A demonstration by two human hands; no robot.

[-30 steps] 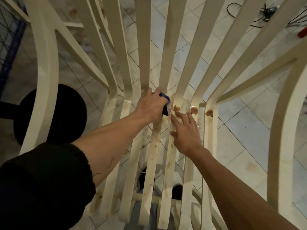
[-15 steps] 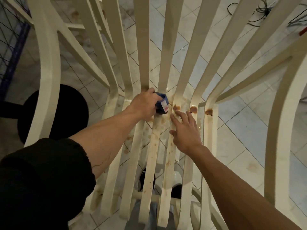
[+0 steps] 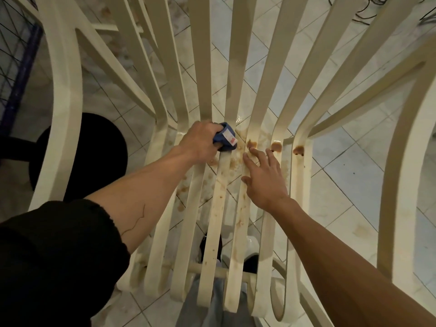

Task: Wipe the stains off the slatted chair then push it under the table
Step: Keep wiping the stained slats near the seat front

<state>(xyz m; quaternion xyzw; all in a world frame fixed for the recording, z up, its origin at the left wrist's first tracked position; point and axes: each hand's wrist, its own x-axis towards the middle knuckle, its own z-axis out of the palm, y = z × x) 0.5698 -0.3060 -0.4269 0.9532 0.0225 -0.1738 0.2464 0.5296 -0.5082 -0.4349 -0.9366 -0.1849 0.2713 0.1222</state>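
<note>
The slatted chair point(image 3: 236, 67) fills the whole view, right in front of the person, with its back at 12 o'clock and its front edge at 6 o'clock. It looks like cream plastic, so it is likely hard, smooth and light. The slats are thin and may bend a little when pressed. Some look wet and shiny, so they could be slippery.

The left hand point(image 3: 200, 141) has its fingers curled tight round a small blue cloth point(image 3: 226, 140). It presses the cloth on a slat in the bend where the seat meets the back. The cloth is soft and bunched up, so it can squeeze into that bend.

The right hand point(image 3: 264, 182) holds nothing. Its fingers are spread out straight and lie flat on the slats just beside the cloth, at its 4 o'clock. It seems to hold the chair steady.

Three dark brown stains point(image 3: 276, 146) sit in a row at 3 o'clock from the cloth. Paler brown spots run down the seat slats toward 6 o'clock. So there is a lot left to wipe.

For the push, the thick side arms at 9 and 3 o'clock look like good places to grab. The chair should slide easily on the tiled floor point(image 3: 354, 175). The table cannot be seen. A round black thing point(image 3: 94, 149) sits on the floor at 9 o'clock.
</note>
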